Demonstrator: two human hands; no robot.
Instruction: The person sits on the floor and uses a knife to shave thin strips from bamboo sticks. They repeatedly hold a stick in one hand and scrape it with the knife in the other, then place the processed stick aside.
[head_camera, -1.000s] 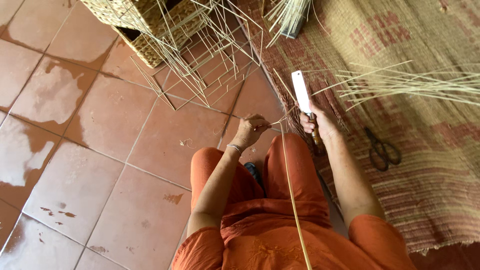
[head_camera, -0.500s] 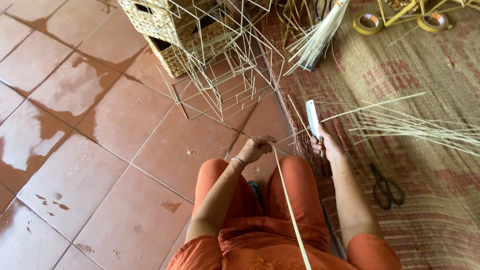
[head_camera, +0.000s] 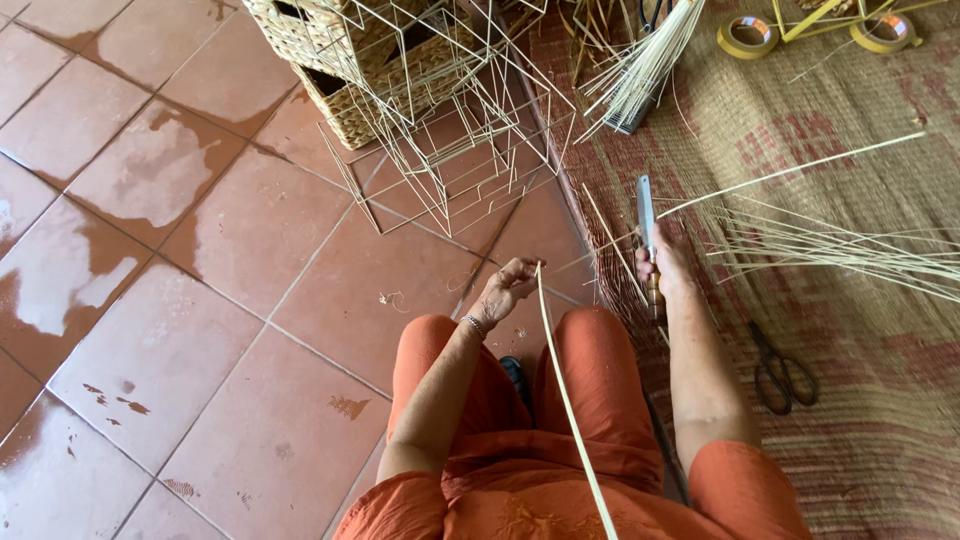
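we see left hand (head_camera: 508, 288) pinching strip (head_camera: 570, 400), which runs back over our lap | right hand (head_camera: 668, 262) gripping knife (head_camera: 646, 222), blade up | scissors (head_camera: 778, 368) right of right hand

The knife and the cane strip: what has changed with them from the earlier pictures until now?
The right hand has kept its grip on the knife, blade still pointing away from the body. The left hand has slid along the cane strip, which now runs back over the lap in a longer length. The camera view has shifted, showing more of the wire frames. The scissors stayed on the mat.
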